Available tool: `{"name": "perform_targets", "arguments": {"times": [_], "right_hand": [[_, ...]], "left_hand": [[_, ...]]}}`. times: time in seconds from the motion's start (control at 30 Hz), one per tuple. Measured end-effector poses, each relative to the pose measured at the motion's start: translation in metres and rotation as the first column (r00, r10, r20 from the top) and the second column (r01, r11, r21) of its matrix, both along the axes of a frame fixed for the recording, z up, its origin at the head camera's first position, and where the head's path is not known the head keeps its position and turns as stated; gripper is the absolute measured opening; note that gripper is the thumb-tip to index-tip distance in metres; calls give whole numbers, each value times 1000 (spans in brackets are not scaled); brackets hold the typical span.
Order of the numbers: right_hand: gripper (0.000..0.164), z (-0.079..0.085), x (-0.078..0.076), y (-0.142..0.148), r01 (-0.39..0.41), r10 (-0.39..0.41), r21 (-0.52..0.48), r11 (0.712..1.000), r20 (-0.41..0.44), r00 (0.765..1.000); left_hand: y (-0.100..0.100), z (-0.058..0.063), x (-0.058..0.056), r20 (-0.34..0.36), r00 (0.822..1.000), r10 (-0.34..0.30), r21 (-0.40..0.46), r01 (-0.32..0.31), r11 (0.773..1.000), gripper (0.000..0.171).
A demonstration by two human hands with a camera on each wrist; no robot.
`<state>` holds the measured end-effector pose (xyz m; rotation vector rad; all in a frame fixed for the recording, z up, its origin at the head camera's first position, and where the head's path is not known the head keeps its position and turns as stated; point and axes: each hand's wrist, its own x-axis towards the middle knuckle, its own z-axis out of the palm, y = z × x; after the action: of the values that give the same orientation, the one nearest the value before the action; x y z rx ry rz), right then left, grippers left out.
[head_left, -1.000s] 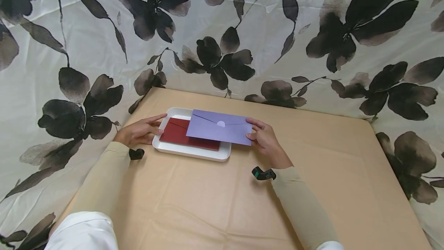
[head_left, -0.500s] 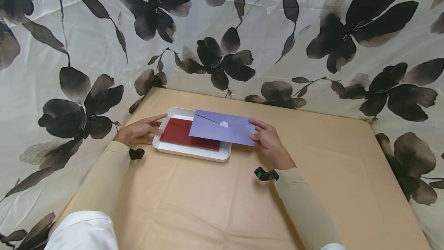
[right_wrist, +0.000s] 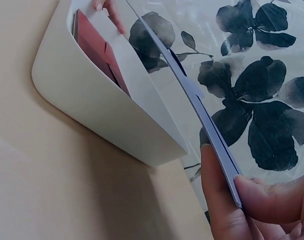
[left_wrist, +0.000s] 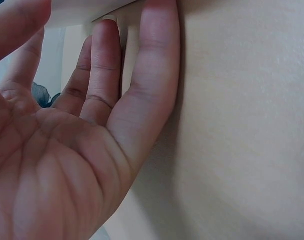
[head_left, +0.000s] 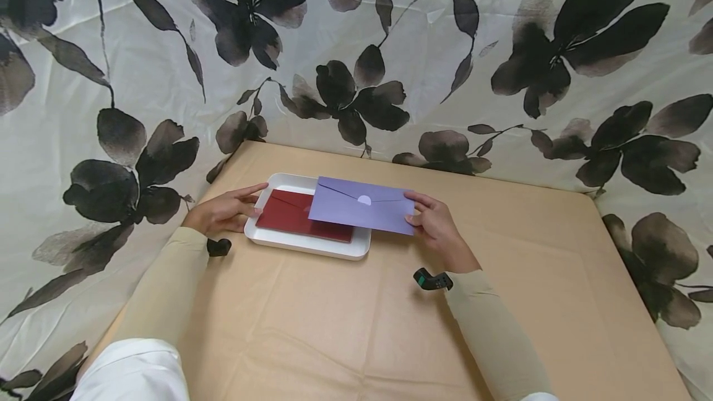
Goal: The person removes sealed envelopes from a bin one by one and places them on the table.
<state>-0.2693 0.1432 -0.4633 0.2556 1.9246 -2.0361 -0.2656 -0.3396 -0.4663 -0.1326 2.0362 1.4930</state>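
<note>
A lavender envelope [head_left: 356, 209] with a pale round seal is held above the white tray [head_left: 312, 249]. My right hand [head_left: 440, 231] pinches its right end between thumb and fingers. Edge-on in the right wrist view, the envelope [right_wrist: 192, 95] shows a clear gap from the tray [right_wrist: 91, 100]. Inside the tray lies a red envelope [head_left: 284, 212], its right part covered in the head view by the lavender one. My left hand [head_left: 220, 212] holds the tray's left end, the thumb at the rim. In the left wrist view, the left hand's [left_wrist: 66, 140] fingers reach to the tray's outer wall.
A tan cloth-covered table [head_left: 312, 327] extends in front and to the right of the tray. Behind and at both sides hangs a white curtain [head_left: 445, 36] with dark flowers. Small black devices sit at the left wrist [head_left: 218, 247] and right wrist [head_left: 431, 278].
My right hand has drifted slightly to the right with the lavender envelope, uncovering a little more of the red one. The left hand and the tray stay put.
</note>
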Motion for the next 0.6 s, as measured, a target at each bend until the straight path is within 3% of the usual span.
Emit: {"name": "perform_targets", "arguments": {"times": [0.6], "right_hand": [[59, 1, 2, 18, 5, -5, 60, 998, -1, 1000]], "left_hand": [[-2, -2, -1, 14, 1000, 1, 19, -2, 1000, 87]]}}
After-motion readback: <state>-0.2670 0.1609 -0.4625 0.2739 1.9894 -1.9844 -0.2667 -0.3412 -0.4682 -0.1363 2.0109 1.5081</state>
